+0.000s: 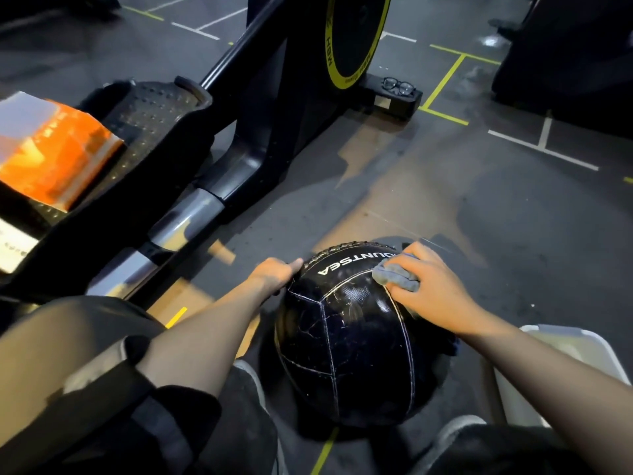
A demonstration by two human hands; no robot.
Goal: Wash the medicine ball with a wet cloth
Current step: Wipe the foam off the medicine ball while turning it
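A black stitched medicine ball [346, 341] with white lettering sits on the gym floor between my feet. My right hand [431, 286] presses a bunched grey cloth [394, 276] against the ball's upper right side, its fingers curled over the cloth. My left hand [274, 274] grips the ball's upper left edge, thumb pointing along the top seam.
An exercise machine [260, 108] with a studded pedal and a yellow-rimmed flywheel [356, 39] stands to the left and ahead. Glasses [397, 86] lie on its base. An orange packet [54, 149] rests on the pedal. A white basin [575, 351] stands at the right.
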